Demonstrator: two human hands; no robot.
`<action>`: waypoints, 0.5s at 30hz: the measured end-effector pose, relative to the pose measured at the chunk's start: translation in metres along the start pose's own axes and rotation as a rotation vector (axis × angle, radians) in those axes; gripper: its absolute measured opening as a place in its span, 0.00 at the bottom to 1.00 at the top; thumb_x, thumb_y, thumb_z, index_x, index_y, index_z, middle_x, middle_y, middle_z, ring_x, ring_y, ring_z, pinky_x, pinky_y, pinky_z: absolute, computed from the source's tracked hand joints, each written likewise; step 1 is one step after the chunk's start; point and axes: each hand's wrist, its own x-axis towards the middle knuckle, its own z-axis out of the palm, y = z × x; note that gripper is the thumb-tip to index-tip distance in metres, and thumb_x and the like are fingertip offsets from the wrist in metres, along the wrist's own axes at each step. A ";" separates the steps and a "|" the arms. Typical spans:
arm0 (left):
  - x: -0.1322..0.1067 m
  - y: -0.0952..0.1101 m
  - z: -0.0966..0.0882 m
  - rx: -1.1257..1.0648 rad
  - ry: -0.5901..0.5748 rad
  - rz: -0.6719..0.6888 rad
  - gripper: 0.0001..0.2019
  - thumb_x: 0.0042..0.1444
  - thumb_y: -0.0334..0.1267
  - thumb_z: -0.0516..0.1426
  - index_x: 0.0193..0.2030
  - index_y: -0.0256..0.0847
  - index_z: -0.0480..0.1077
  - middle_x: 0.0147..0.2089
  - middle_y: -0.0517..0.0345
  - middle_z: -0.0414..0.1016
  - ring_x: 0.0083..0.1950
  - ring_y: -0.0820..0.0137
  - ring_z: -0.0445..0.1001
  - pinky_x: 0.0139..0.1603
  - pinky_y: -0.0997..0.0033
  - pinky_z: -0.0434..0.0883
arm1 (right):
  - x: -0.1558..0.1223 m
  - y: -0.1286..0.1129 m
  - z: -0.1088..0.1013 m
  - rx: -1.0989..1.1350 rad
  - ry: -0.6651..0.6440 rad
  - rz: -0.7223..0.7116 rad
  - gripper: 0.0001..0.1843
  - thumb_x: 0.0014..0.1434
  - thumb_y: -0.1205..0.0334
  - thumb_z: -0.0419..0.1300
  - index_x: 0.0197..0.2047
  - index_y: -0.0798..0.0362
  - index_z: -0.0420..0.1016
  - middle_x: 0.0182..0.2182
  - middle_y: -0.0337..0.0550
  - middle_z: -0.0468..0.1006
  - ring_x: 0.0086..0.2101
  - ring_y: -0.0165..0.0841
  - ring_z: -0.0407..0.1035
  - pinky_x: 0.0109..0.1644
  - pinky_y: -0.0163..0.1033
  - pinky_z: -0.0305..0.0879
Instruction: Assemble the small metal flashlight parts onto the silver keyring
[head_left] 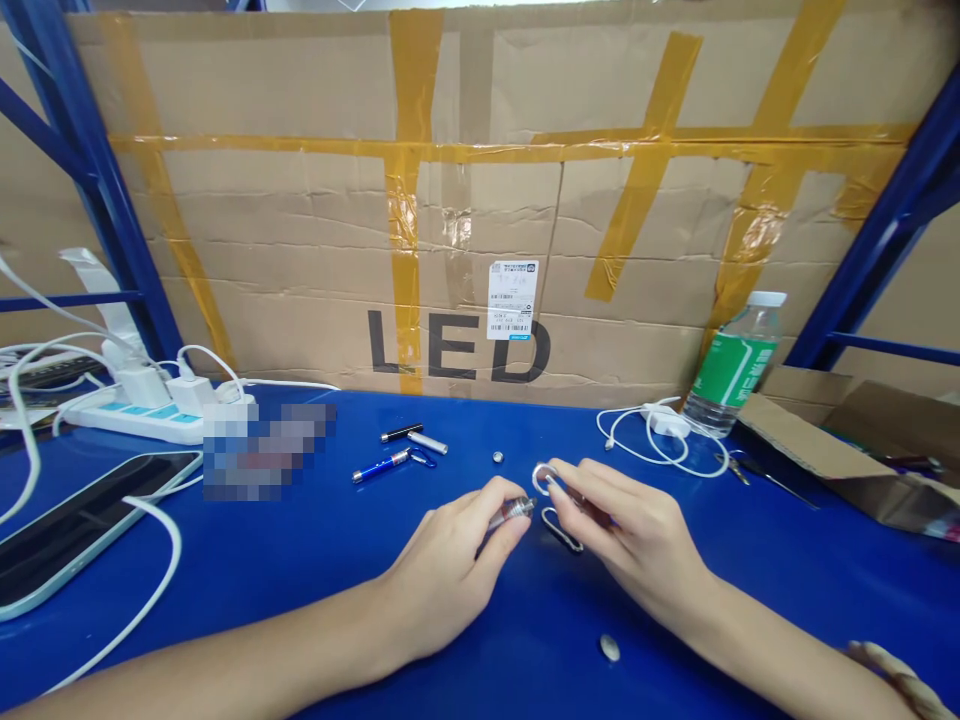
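Note:
My left hand [459, 570] is closed around a small clear-and-silver cylinder [514, 510], its metal end pointing right. Close beside it, my right hand [630, 520] pinches a small silver ring [543, 477] between thumb and fingers; part of what it holds is hidden by the fingers. Below those fingers a narrow silver loop [561, 530] shows, and I cannot tell whether it hangs or lies on the table. Past the left hand sits a small silver cap [498, 457]. Nearer to me lies a round silver disc [609, 648], like a button cell.
On the blue table [420, 665] lie a blue penlight [381, 466] with a clip, a black one [402, 433] and a silver one [428, 442]. A phone [82, 530] and power strip [165, 418] stand left. Right are a cable [667, 422], bottle [735, 365] and cardboard box [847, 440].

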 end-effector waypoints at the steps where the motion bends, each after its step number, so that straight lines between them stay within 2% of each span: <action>1: 0.000 0.000 0.001 0.011 -0.001 0.003 0.09 0.62 0.41 0.44 0.42 0.43 0.62 0.29 0.63 0.66 0.31 0.73 0.64 0.34 0.75 0.60 | 0.000 -0.001 0.000 0.002 -0.006 -0.006 0.10 0.63 0.66 0.49 0.39 0.58 0.71 0.21 0.37 0.62 0.22 0.25 0.57 0.25 0.30 0.57; 10: -0.003 0.000 0.003 0.066 0.005 0.028 0.11 0.63 0.42 0.43 0.34 0.41 0.60 0.28 0.63 0.66 0.30 0.73 0.65 0.32 0.76 0.59 | -0.001 -0.002 0.003 -0.013 -0.094 -0.009 0.11 0.64 0.65 0.47 0.39 0.57 0.71 0.24 0.39 0.66 0.24 0.26 0.61 0.28 0.30 0.61; 15: -0.001 0.001 0.004 0.113 0.021 -0.009 0.13 0.63 0.43 0.41 0.32 0.41 0.58 0.25 0.64 0.66 0.28 0.74 0.65 0.31 0.76 0.58 | 0.000 -0.005 0.003 -0.015 -0.124 0.010 0.13 0.65 0.65 0.45 0.39 0.57 0.70 0.23 0.40 0.67 0.24 0.27 0.63 0.26 0.30 0.61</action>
